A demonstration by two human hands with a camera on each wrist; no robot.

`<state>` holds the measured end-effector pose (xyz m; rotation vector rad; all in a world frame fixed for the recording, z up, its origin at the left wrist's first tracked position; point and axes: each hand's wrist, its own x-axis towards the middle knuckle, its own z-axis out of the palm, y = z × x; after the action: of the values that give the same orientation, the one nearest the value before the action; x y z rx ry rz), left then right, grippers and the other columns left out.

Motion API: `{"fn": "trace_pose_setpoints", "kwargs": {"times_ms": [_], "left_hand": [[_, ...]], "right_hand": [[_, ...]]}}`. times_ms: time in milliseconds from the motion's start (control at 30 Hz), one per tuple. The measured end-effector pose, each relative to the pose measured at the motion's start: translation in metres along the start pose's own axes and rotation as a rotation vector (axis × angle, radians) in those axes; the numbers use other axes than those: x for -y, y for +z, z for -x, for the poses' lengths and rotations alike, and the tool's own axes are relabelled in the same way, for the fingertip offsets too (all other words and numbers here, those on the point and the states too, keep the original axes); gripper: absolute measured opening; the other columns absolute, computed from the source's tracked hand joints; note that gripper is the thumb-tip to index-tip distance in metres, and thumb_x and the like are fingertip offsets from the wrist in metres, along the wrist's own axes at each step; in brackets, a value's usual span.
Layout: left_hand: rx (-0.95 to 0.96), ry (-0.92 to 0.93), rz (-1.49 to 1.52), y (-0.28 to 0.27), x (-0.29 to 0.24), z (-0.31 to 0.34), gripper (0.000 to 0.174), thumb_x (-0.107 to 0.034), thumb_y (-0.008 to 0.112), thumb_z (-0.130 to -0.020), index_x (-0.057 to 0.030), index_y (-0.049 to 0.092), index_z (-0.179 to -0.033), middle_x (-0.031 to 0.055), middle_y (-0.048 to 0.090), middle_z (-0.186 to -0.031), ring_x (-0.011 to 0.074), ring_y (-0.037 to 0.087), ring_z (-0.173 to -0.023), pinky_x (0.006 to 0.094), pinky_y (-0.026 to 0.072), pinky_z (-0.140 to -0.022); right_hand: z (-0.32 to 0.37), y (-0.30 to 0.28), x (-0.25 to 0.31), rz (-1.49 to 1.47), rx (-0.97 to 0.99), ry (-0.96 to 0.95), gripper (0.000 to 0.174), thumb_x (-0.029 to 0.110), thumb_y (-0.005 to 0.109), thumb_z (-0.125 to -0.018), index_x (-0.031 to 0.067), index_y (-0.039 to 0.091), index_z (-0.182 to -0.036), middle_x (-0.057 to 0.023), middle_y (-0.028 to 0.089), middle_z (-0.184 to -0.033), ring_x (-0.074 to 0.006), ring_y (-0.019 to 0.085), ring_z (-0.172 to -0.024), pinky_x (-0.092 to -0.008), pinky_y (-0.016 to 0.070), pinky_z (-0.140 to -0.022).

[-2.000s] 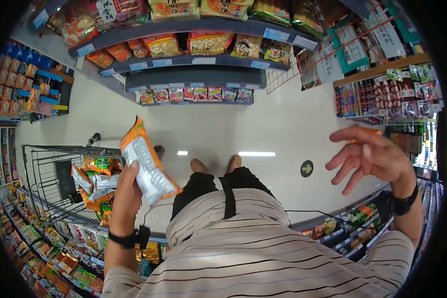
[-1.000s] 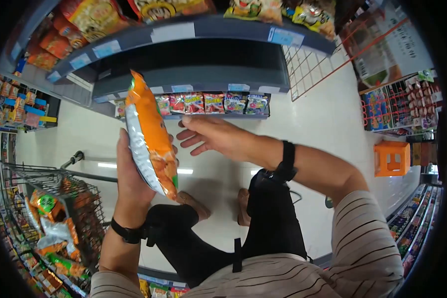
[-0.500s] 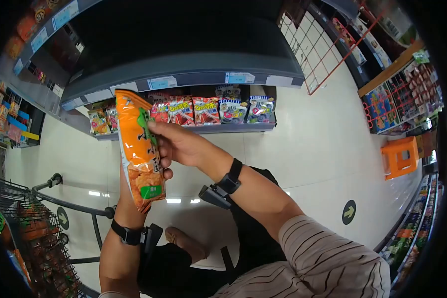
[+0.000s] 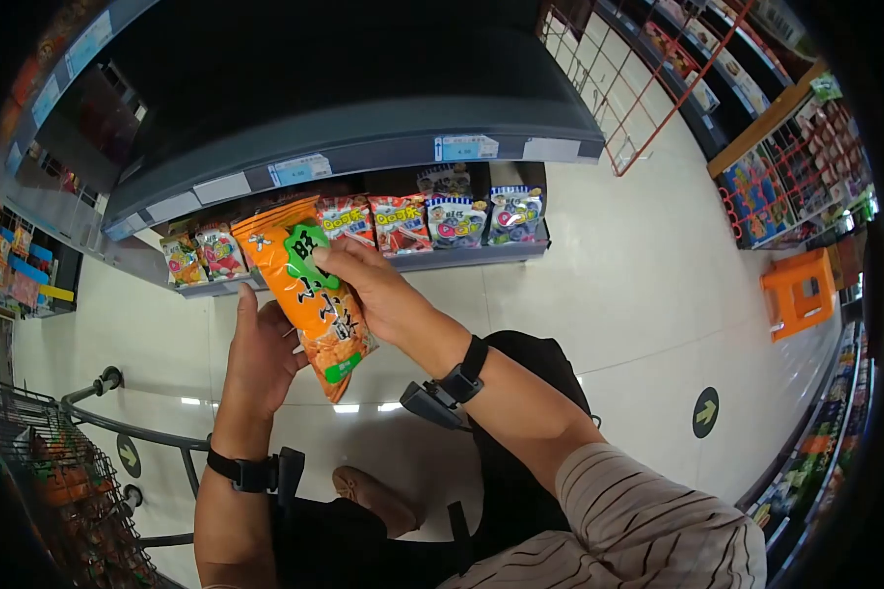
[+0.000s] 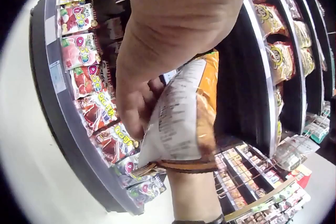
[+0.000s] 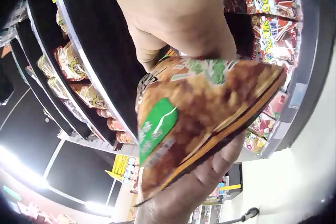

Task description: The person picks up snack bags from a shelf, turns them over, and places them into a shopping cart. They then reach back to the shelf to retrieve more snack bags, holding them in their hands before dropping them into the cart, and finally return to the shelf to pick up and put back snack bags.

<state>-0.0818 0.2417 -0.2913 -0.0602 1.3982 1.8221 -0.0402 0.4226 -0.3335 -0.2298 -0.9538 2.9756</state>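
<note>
An orange snack bag (image 4: pixel 309 290) with a green patch and dark lettering is tilted, its printed front up in the head view. My right hand (image 4: pixel 391 296) grips its right side, thumb lying across the front and the other fingers hidden behind. At the bag's lower left is my left hand (image 4: pixel 257 355), thumb raised apart from the bag and fingertips at its underside. The left wrist view shows the silver back of the bag (image 5: pixel 176 116) beside the left fingers (image 5: pixel 137 106). In the right wrist view the bag's lower end (image 6: pixel 210 103) is close to the camera.
Ahead is a dark shelf (image 4: pixel 363 147) with price tags; small candy bags (image 4: pixel 400 224) line the tier below it. A wire shopping cart (image 4: pixel 59 481) holding orange bags stands at left. At right are a red wire rack (image 4: pixel 663 108) and an orange stool (image 4: pixel 800 293).
The bag went from the left hand alone into the right hand's grip, and its front has turned upward. The left thumb has come off it. The view has moved closer to the low shelf.
</note>
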Motion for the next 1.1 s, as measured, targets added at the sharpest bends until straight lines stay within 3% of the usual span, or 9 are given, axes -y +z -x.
{"fn": "trace_pose_setpoints", "kwargs": {"times_ms": [33,133,233,333,367,500,867,967,1100], "left_hand": [[-0.012,0.019,-0.042,0.001,0.002,0.0,0.092,-0.077,0.032,-0.1,0.0035,0.044,-0.145,0.0163,0.058,-0.138,0.0282,0.061,-0.124,0.045,0.0516,-0.103],[-0.019,0.072,-0.086,0.005,0.006,-0.002,0.088,-0.074,0.035,-0.102,0.0014,0.045,-0.146,0.0153,0.057,-0.141,0.027,0.059,-0.127,0.0445,0.049,-0.107],[0.05,0.177,-0.157,0.006,0.015,0.001,0.073,-0.059,0.05,-0.104,-0.0003,0.044,-0.147,0.0128,0.056,-0.142,0.0237,0.056,-0.13,0.0419,0.047,-0.109],[0.001,0.211,-0.238,0.007,0.021,0.002,0.06,-0.038,0.067,-0.101,-0.0002,0.046,-0.143,0.0113,0.059,-0.135,0.0201,0.059,-0.122,0.037,0.0509,-0.101],[0.011,0.206,-0.174,0.001,0.025,-0.002,0.059,-0.029,0.071,-0.099,-0.0002,0.044,-0.143,0.0098,0.06,-0.134,0.0188,0.06,-0.122,0.0343,0.05,-0.103],[-0.014,0.201,-0.156,-0.005,0.029,-0.003,0.055,-0.029,0.069,-0.1,-0.0004,0.046,-0.142,0.0096,0.061,-0.133,0.0176,0.061,-0.12,0.0337,0.0495,-0.104],[-0.018,0.101,-0.061,-0.012,0.034,-0.011,0.051,-0.03,0.065,-0.102,-0.0027,0.05,-0.142,0.0063,0.064,-0.13,0.0162,0.064,-0.117,0.0338,0.0515,-0.102],[-0.034,0.014,-0.077,-0.012,0.03,-0.009,0.05,-0.031,0.068,-0.101,-0.0038,0.051,-0.14,0.0054,0.064,-0.128,0.0154,0.066,-0.113,0.0322,0.0539,-0.098],[-0.04,0.058,-0.097,-0.014,0.031,-0.011,0.052,-0.039,0.068,-0.101,-0.0026,0.051,-0.134,0.0063,0.067,-0.116,0.0126,0.069,-0.099,0.0295,0.057,-0.085]], "right_hand": [[-0.002,-0.005,-0.001,-0.009,-0.024,-0.022,0.035,0.025,0.073,-0.097,0.0007,0.057,-0.118,-0.0096,0.066,-0.111,-0.0154,0.067,-0.1,-0.0319,0.0569,-0.088],[-0.003,-0.005,0.001,0.034,-0.07,-0.073,0.038,0.023,0.073,-0.097,-0.0006,0.055,-0.121,-0.0106,0.065,-0.113,-0.0163,0.067,-0.102,-0.0327,0.0569,-0.089],[-0.002,-0.001,-0.002,0.039,-0.055,-0.092,0.043,0.022,0.073,-0.097,-0.0018,0.053,-0.127,-0.0111,0.064,-0.117,-0.0167,0.067,-0.104,-0.0324,0.0562,-0.09],[0.0,0.0,-0.01,0.066,-0.047,-0.054,0.045,0.022,0.073,-0.097,-0.0025,0.054,-0.129,-0.0103,0.065,-0.117,-0.0163,0.066,-0.106,-0.0314,0.0553,-0.091],[0.0,0.0,-0.013,0.097,-0.047,-0.042,0.037,0.023,0.071,-0.099,0.0002,0.058,-0.126,-0.0083,0.067,-0.116,-0.0148,0.066,-0.105,-0.0316,0.0551,-0.092],[0.001,-0.002,-0.021,0.112,-0.019,-0.008,0.045,0.028,0.074,-0.098,-0.0011,0.056,-0.128,-0.0092,0.065,-0.116,-0.0143,0.065,-0.105,-0.0299,0.0544,-0.091],[-0.002,-0.003,-0.022,0.131,-0.001,0.021,0.045,0.023,0.072,-0.098,-0.0012,0.054,-0.13,-0.0104,0.064,-0.119,-0.0147,0.065,-0.108,-0.03,0.0548,-0.091],[-0.007,-0.01,-0.026,0.14,-0.038,0.067,0.044,0.024,0.073,-0.097,-0.0016,0.053,-0.128,-0.0098,0.064,-0.117,-0.0148,0.065,-0.106,-0.0307,0.0549,-0.09],[-0.015,-0.012,-0.031,0.146,-0.046,0.076,0.042,0.024,0.073,-0.097,-0.0015,0.053,-0.125,-0.0091,0.063,-0.115,-0.0147,0.065,-0.104,-0.0312,0.0553,-0.089]]}}
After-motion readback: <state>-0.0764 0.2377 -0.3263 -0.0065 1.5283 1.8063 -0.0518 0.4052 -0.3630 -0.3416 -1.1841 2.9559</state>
